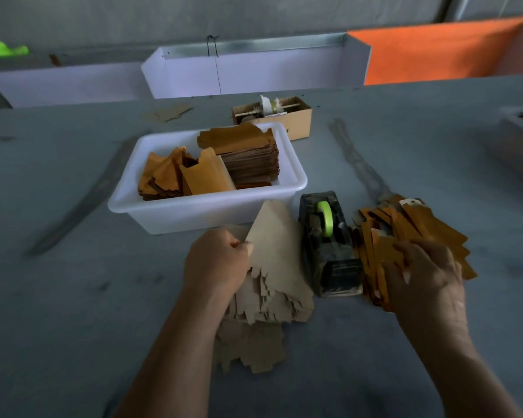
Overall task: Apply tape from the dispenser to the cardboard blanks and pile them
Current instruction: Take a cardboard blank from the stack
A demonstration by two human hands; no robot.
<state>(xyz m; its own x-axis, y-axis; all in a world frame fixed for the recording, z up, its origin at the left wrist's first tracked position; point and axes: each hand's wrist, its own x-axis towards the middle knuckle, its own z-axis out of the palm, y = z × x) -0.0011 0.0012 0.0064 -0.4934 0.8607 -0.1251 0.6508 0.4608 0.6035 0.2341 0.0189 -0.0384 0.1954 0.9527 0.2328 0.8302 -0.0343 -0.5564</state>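
Head view, pale jagged-edged cardboard blanks [272, 267], fanned

Tape dispenser [329, 242] between two cardboard piles [269, 285].

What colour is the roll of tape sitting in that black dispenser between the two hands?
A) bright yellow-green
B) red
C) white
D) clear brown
A: the roll of tape mounted in the black dispenser is a bright yellow-green, standing out against the dark housing and the pale cardboard blanks beside it.
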